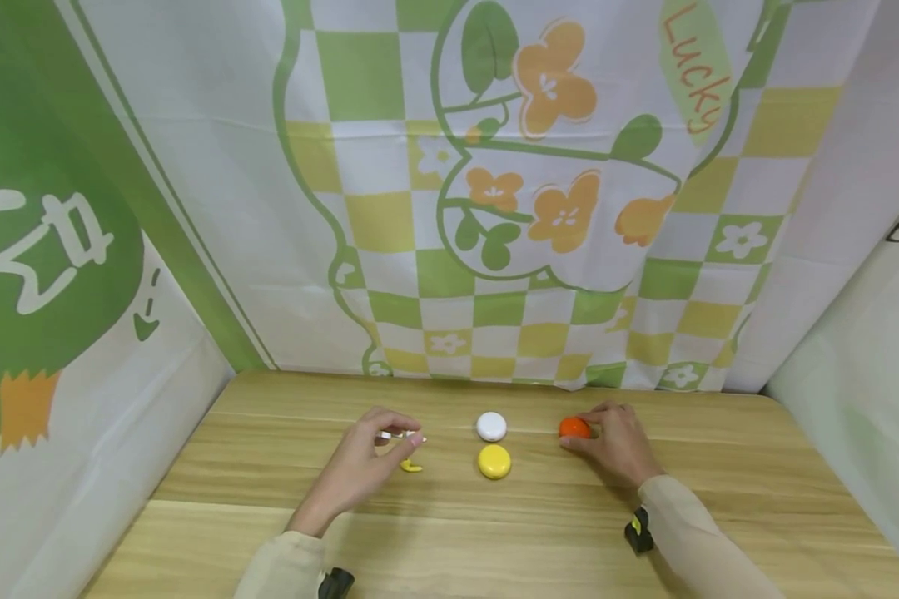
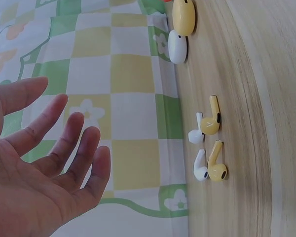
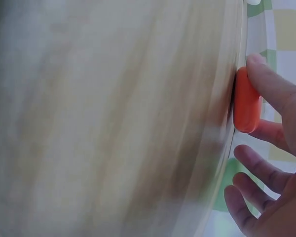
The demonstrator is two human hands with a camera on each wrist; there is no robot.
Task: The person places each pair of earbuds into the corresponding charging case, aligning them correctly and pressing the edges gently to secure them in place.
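My right hand (image 1: 618, 439) pinches an orange earbud case (image 1: 573, 428) between thumb and index finger at the table's right; its other fingers stay apart from the case (image 3: 246, 101). My left hand (image 2: 54, 163) hovers over the left side with fingers spread and nothing in them. Beneath it lie two yellow earbuds (image 2: 210, 125) and two white earbuds (image 2: 201, 172), partly hidden by the hand in the head view. Between the hands sit a white earbud case (image 1: 491, 427) and, nearer me, a yellow earbud case (image 1: 494, 462).
The wooden table (image 1: 449, 541) ends at the back against a hanging green, white and yellow checked cloth (image 1: 449, 266). Printed cloth walls stand at the left (image 1: 187, 416) and right (image 1: 854, 349).
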